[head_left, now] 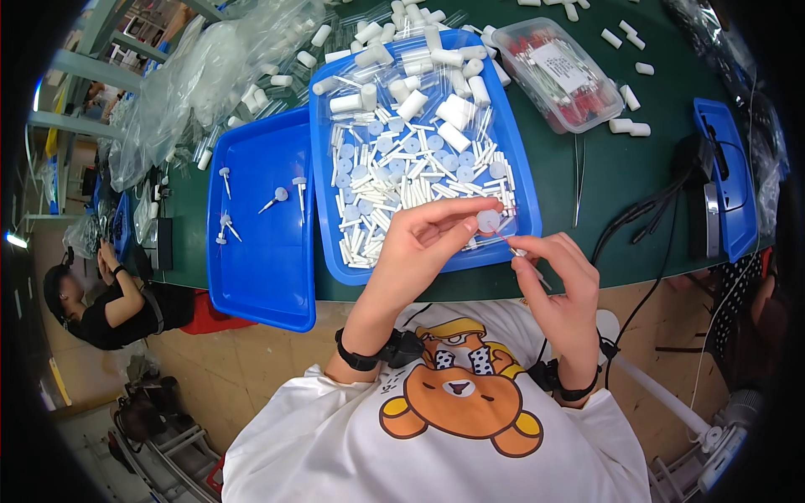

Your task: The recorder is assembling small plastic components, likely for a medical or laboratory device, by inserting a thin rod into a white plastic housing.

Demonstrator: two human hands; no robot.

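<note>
Fingers [457,220] of left hand [419,251] pinch small white disc [488,220] over the near edge of the blue tray [323,168]. Right hand [558,268] at 4 o'clock pinches thin pin [506,243], long axis toward 10 o'clock at disc, tip nearly touching.

a dark green worktable [620,168] fills the upper part of the view, above a floor of tan tiles [251,369]. grey metal shelving [92,75] rises at the upper left, with a small bright light [15,240] below it. another person [109,302] sits at the left.
</note>
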